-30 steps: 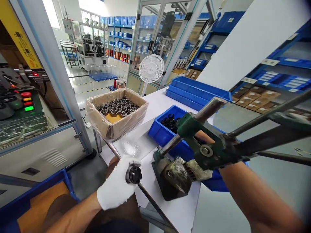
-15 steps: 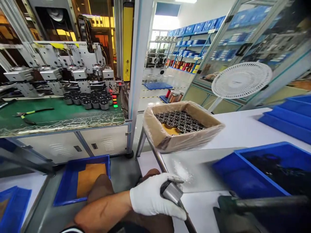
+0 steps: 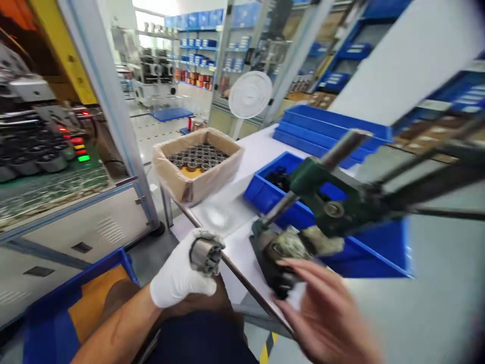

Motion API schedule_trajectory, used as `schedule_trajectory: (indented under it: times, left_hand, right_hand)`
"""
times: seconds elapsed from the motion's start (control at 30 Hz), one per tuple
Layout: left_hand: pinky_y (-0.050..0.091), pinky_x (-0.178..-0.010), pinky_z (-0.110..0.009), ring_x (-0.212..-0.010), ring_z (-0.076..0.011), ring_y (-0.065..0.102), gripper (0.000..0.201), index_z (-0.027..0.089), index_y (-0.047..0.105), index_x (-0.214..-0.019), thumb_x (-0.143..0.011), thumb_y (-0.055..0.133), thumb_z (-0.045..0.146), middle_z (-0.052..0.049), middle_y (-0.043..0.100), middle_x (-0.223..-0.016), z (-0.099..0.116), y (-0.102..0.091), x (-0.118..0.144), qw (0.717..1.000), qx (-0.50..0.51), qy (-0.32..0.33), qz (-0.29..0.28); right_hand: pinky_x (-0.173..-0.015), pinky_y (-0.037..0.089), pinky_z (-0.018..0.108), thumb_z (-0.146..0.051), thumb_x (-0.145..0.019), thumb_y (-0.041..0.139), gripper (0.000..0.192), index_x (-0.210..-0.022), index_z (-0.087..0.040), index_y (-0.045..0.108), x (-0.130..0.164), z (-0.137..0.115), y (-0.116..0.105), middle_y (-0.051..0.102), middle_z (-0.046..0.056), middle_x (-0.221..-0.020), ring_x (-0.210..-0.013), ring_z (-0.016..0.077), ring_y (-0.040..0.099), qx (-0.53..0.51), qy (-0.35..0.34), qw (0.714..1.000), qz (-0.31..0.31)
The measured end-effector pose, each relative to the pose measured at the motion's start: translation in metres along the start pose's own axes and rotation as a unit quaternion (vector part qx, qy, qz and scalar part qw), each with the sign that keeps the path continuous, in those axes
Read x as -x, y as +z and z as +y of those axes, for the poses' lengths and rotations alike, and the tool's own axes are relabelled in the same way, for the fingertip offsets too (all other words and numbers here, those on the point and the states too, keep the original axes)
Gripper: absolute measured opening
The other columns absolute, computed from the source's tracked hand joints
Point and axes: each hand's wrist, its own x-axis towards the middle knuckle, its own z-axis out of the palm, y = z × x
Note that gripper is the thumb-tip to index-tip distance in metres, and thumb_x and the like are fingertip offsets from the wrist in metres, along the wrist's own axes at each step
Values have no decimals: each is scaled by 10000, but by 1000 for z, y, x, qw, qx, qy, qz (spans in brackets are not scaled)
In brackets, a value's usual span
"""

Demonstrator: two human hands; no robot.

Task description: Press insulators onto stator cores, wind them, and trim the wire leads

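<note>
The gloved left hand (image 3: 178, 275) grips a small metal cylinder (image 3: 205, 254) at the table's (image 3: 246, 151) near left edge. Right of it stands a green hand press (image 3: 322, 212). The bare right hand (image 3: 326, 313), blurred, seems spread open with nothing in it, fingers near the press base.

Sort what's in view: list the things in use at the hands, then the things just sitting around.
In use:
left hand
metal cylindrical part
right hand
green hand press

Sitting around:
cardboard box of parts
blue bin
white fan
stacked blue trays
</note>
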Motion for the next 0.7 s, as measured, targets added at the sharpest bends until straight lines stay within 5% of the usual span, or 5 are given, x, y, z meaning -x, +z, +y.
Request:
schedule_trajectory:
  times: [0.27, 0.7]
  left_hand:
    - [511, -839, -297, -947, -194, 620, 779, 226, 609, -1090, -429, 959, 446, -36, 649, -1091, 8, 5, 22, 992, -110, 6, 68]
    - [525, -765, -287, -816, -165, 633, 787, 218, 601, -1095, -441, 943, 492, -30, 669, -1012, 6, 4, 12, 996, -84, -27, 23]
  right_hand:
    - [-829, 569, 394, -60, -825, 672, 483, -1291, -108, 552, -26, -9, 71, 602, 153, -1088, -1032, 234, 592, -98, -82, 991, -47]
    - [-813, 560, 403, -48, -817, 684, 500, -1297, -96, 550, -20, -3, 66, 594, 161, -1108, -1022, 232, 579, -102, -62, 991, -60]
